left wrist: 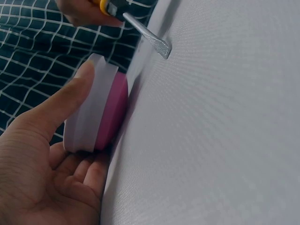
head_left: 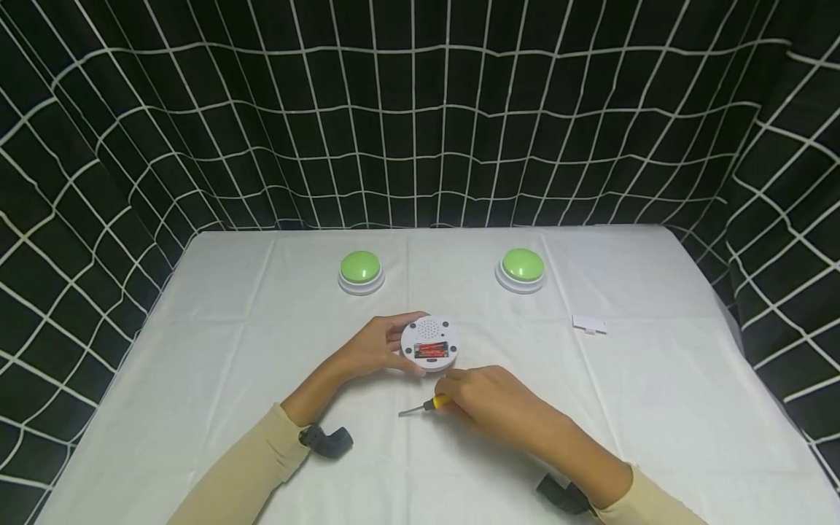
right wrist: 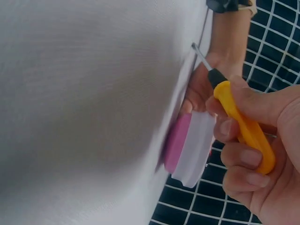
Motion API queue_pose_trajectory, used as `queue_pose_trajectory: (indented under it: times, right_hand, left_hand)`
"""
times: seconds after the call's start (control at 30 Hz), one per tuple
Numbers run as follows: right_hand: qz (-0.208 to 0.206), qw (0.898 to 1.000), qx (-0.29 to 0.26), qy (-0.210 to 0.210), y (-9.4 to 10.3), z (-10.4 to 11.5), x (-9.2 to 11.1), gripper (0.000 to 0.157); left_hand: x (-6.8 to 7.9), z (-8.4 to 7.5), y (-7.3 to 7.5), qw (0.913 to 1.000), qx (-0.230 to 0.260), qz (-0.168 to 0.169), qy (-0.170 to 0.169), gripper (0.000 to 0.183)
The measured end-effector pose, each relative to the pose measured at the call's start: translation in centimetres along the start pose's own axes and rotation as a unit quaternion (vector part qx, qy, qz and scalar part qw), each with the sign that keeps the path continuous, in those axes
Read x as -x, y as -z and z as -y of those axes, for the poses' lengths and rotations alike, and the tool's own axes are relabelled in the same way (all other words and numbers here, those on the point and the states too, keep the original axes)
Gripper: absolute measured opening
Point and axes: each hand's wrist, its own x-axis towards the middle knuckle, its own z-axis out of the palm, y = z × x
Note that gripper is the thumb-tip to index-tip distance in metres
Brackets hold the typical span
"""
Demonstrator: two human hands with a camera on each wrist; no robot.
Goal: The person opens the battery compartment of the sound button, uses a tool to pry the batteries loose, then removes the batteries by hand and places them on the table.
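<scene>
A round white buzzer button (head_left: 429,329) lies face down on the table, its back showing a speaker grille and an uncovered compartment with red batteries (head_left: 431,351). Its pink top (left wrist: 112,112) faces the cloth in the left wrist view. My left hand (head_left: 375,351) holds the buzzer from the left, thumb on the near side of the rim and fingers round the far side. Just in front of it, my right hand (head_left: 495,405) grips a flat-tipped screwdriver (right wrist: 241,122) by its yellow handle. The screwdriver's metal tip points left, away from the buzzer.
Two green-topped buzzer buttons (head_left: 360,267) (head_left: 523,266) stand upright towards the back. A small white battery cover (head_left: 588,324) lies off to the right. White cloth (head_left: 197,379) covers the table, and a black curtain with a white grid (head_left: 420,131) surrounds its back and sides.
</scene>
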Motion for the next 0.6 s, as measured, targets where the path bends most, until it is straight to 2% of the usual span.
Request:
queue_pose_trajectory:
  times: [0.27, 0.6]
  right_hand:
    - [0.042, 0.999, -0.012, -0.032, -0.16, -0.15, -0.02, 0.017]
    - [0.019, 0.997, 0.048, -0.056, -0.43, -0.49, -0.28, 0.027]
  left_hand:
    - [-0.04, 0.08, -0.05, 1.0000, -0.004, -0.001, -0.003, 0.094]
    - [-0.15, 0.24, -0.01, 0.9998, 0.019, 0.002, -0.004, 0.094]
